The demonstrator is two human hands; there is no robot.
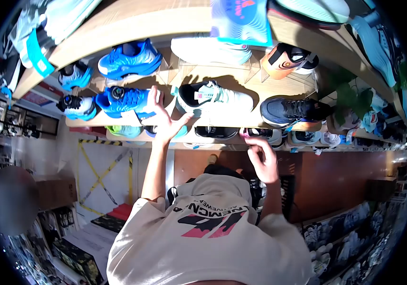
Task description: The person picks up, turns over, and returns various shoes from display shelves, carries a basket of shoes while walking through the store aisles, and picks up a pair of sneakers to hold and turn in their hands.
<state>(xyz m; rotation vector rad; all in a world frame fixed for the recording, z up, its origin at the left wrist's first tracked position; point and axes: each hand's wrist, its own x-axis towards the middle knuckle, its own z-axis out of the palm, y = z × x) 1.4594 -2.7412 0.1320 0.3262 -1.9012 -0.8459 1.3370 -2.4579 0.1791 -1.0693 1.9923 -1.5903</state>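
My left hand [165, 122] is raised at the shelf, its thumb and fingers spread and nothing visible in them. Its fingers are in front of the toe of a blue sneaker [123, 101] with a dial; contact is unclear. To its right a white sneaker [220, 99] with a dark lining lies on the same shelf, toe to the right. My right hand [262, 159] hangs lower, below the front edge of the shelf, fingers loosely bent and no object showing. Above it a dark navy sneaker [289, 110] stands on the shelf.
The wooden shelf [241, 122] curves across the view. On the tier above stand another blue sneaker [132, 59] and an orange sneaker [284, 61]. A printed sign [241, 20] hangs at the top. Green leaves [350, 97] overlap the right end. More shoes sit below.
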